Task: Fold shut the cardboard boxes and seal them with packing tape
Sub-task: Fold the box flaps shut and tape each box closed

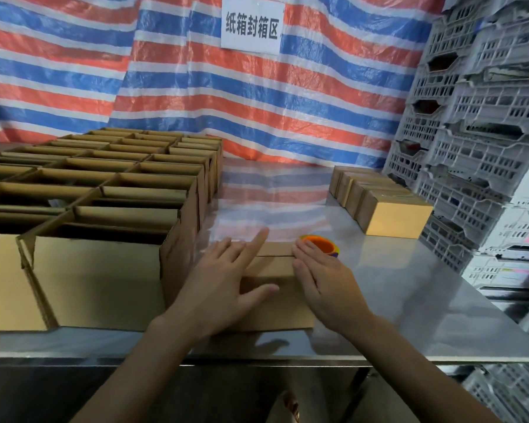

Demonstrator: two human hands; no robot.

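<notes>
Steel tabletop (409, 300), open boxes (104, 190) left, sealed boxes (385, 206) far right. Work box (272, 288) at front edge, flaps folded shut. Left hand (223, 288) and right hand (321, 285) flat, fingers straight, pressing flaps. Next likely: grab tape roll (321, 245) just behind the right hand.

1. Open boxes (104, 190) fill the left side of the steel table (394, 300).
2. One closed box (275, 300) lies at the near edge, a tape roll (321, 244) just behind it.
3. Shut boxes (391, 215) stand in a row by the right edge.
</notes>
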